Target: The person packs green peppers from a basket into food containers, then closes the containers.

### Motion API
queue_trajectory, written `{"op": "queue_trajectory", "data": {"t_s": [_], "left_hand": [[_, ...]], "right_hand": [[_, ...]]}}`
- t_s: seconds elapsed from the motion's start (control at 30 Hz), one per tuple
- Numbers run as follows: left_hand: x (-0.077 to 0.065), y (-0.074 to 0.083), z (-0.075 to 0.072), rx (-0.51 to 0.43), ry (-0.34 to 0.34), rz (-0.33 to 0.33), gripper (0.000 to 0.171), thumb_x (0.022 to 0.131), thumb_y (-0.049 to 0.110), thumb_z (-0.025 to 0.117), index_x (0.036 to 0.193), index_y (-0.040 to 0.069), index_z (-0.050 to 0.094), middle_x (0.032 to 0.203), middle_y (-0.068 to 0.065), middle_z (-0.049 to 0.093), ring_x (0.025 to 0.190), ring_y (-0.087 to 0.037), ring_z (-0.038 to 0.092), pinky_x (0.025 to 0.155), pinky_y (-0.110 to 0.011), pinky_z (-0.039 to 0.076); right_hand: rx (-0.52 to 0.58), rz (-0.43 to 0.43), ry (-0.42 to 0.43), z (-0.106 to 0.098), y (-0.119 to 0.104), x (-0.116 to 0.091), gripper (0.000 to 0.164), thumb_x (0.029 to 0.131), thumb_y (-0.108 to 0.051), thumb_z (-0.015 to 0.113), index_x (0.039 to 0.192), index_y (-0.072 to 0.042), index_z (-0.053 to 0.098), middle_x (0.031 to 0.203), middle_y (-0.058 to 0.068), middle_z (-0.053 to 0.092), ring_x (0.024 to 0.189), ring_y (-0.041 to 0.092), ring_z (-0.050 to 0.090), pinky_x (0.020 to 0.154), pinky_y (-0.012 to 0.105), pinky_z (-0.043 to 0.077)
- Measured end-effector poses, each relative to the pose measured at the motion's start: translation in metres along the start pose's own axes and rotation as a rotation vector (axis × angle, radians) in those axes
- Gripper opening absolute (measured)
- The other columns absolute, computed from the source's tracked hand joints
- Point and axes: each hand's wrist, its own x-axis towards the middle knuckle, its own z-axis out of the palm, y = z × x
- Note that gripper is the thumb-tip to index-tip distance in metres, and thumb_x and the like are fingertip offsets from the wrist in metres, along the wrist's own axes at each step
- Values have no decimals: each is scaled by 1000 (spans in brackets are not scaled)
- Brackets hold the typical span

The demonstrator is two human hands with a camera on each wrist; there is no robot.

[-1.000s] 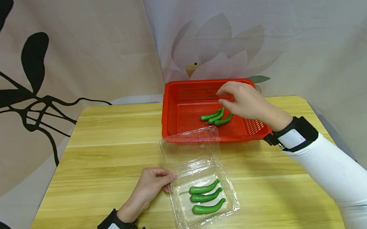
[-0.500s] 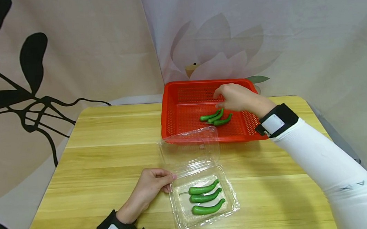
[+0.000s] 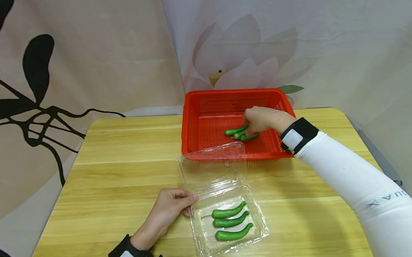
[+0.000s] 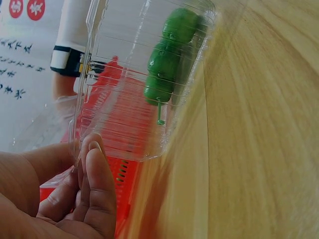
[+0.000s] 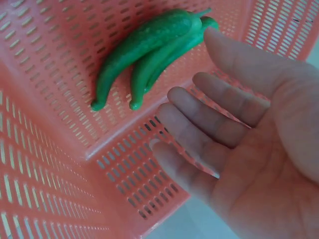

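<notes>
In the head view my left hand (image 3: 166,210) pinches the left rim of a clear plastic clamshell box (image 3: 203,243), near its hinge. Three green chili peppers (image 3: 230,222) lie side by side in its base. The left wrist view shows thumb and fingers on either side of the clear wall (image 4: 124,124). My right hand (image 3: 263,118) reaches down into a red plastic basket (image 3: 233,91), over three more green chili peppers (image 3: 232,132). In the right wrist view its fingers are spread and loosely bent, with the thumb tip close to the peppers (image 5: 144,42) and nothing gripped.
The box's raised clear lid (image 3: 211,165) leans back, overlapping the basket's front wall in the head view. Everything stands on a wooden table (image 3: 124,167). A printed cloth backdrop (image 3: 118,51) hangs behind the table's far edge.
My right hand has come down and slightly left into the basket, from above it to the peppers. My left hand, the box and its peppers have stayed in place.
</notes>
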Motion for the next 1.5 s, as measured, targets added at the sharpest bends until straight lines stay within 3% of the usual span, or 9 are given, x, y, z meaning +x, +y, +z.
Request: {"op": "queue_trajectory", "data": {"t_s": [0.4,0.73,0.97,1.23,1.5], "left_hand": [[0,0,0,2,1,0,20,94,10,80,99,-10,76,74,-11,70,59,-14,62,57,-25,58],[0,0,0,13,7,-7,19,92,11,81,96,-8,77,74,-12,71,59,-14,63,58,-26,59],[0,-2,0,17,11,-4,18,92,10,81,94,-7,77,73,-12,70,59,-15,63,57,-26,58],[0,-2,-1,6,6,-2,20,92,10,80,96,-9,76,74,-12,70,59,-13,62,57,-25,58],[1,-3,0,-20,4,-8,20,92,9,81,95,-10,75,72,-12,70,58,-13,63,57,-25,58]], "right_hand": [[-220,-7,-81,7,-12,10,19,90,-13,84,90,-5,67,78,5,60,74,22,52,70,33,44],[-313,5,-103,24,-17,16,16,90,-5,81,97,-7,67,82,7,58,80,25,54,74,34,47],[-353,-22,-91,29,-17,17,16,90,-7,82,96,-7,67,81,7,60,79,24,55,75,34,50],[-354,-2,-80,29,-18,22,32,82,-13,91,103,-8,67,91,6,63,85,24,56,80,37,54],[-390,-16,-101,31,-19,27,34,81,-13,92,105,-8,68,96,6,67,89,23,58,86,38,55]]}}
